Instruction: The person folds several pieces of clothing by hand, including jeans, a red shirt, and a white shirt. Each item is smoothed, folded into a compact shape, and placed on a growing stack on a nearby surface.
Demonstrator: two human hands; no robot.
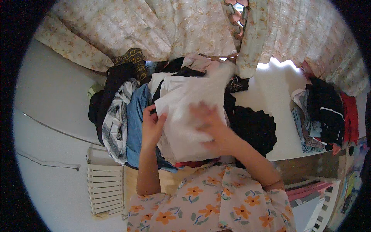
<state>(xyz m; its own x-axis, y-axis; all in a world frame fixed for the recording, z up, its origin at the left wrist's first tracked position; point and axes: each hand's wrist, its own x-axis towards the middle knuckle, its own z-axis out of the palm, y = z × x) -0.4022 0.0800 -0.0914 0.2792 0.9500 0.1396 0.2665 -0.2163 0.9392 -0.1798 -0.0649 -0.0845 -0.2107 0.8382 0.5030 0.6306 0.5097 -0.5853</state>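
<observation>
A white garment [188, 95] lies spread over a pile of clothes in front of me, its upper right part blurred. My left hand [153, 124] is at the garment's left edge, thumb and fingers around the corner; whether they pinch the cloth is unclear. My right hand [213, 124] is over the middle of the white cloth with its fingers spread and blurred by motion. Left of the pile lie a blue denim garment [136, 127] and a grey and white plaid garment [116, 130]. A black pleated garment [253, 130] lies to the right.
Folded dark clothes [324, 110] and a red garment [350, 119] are stacked on the white surface [282, 121] at the right. Floral curtains [197, 29] hang behind the pile. A cream slatted basket [106, 185] stands at the lower left, and a white rack [323, 211] at the lower right.
</observation>
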